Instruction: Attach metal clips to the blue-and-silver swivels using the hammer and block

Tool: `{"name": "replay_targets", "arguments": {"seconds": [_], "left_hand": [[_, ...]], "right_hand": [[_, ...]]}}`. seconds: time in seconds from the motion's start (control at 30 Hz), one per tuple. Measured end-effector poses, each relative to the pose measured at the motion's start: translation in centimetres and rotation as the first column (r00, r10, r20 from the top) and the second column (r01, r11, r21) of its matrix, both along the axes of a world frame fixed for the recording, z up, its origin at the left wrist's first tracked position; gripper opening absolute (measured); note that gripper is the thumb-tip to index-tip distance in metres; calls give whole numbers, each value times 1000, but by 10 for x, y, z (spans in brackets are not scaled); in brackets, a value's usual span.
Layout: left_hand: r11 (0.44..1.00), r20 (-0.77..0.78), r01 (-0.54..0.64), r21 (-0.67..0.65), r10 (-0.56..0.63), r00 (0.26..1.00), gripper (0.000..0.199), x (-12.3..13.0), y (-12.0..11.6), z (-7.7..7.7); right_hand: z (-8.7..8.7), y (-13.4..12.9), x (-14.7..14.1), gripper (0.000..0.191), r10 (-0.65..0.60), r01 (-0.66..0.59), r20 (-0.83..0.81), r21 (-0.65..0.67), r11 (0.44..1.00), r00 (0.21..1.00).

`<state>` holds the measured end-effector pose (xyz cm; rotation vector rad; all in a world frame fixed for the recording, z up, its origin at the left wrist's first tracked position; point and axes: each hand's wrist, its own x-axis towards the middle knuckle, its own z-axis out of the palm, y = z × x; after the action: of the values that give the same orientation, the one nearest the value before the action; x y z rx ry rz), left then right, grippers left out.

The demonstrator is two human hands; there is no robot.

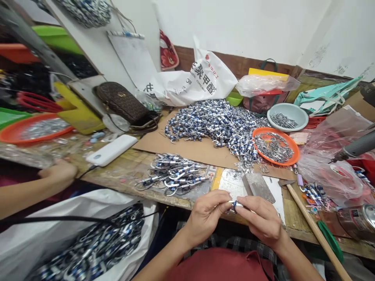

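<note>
My left hand point(208, 212) and my right hand point(260, 218) meet near the table's front edge. Between their pinched fingertips is a small blue and silver piece point(235, 204), gripped from both sides; its ends are hidden by the fingers. Just behind my right hand lies a grey metal block point(258, 188) on white paper. Left of my hands, a bundle of blue and silver pieces with curved metal parts point(177, 175) rests on the table. A large heap of similar pieces point(211, 119) covers brown cardboard point(158, 144) farther back.
An orange plate point(295, 150) of small metal parts and a pale bowl point(304, 121) stand at the back right. A wooden-handled hammer point(313, 226) lies right. A filled white sack point(117, 196) and another person's hand point(60, 173) are left, near a white power bank point(112, 150).
</note>
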<state>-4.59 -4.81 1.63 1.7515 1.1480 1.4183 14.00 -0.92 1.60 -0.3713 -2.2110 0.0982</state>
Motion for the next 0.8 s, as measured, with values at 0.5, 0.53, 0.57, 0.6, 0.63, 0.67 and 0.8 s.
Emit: {"name": "replay_targets", "arguments": {"seconds": [0.5,0.53,0.57,0.6,0.63,0.67,0.8], "left_hand": [[978,95,108,-176,-92,991,21,7,3,1],[980,86,110,-166,-96,992,22,6,4,2],[982,77,110,-156,-99,992,23,6,4,2],[983,69,110,-149,-101,993,24,5,4,2],[984,63,108,-144,-100,993,25,3,3,2],[984,55,106,-142,-99,994,26,2,2,1],[984,31,91,-156,-88,996,28,-3,-1,-8]], "right_hand": [[-12,-8,7,37,-92,92,10,-89,992,996],[-12,-8,6,37,-94,95,11,-89,992,996],[-12,-7,6,36,-93,93,10,-87,992,996],[-12,-6,5,36,-87,88,10,-84,993,996],[-13,-6,3,36,-79,79,12,-79,994,997],[-13,-6,2,36,-66,67,14,-73,995,998],[-21,-6,-5,36,-3,3,-3,-35,999,1000]]}}
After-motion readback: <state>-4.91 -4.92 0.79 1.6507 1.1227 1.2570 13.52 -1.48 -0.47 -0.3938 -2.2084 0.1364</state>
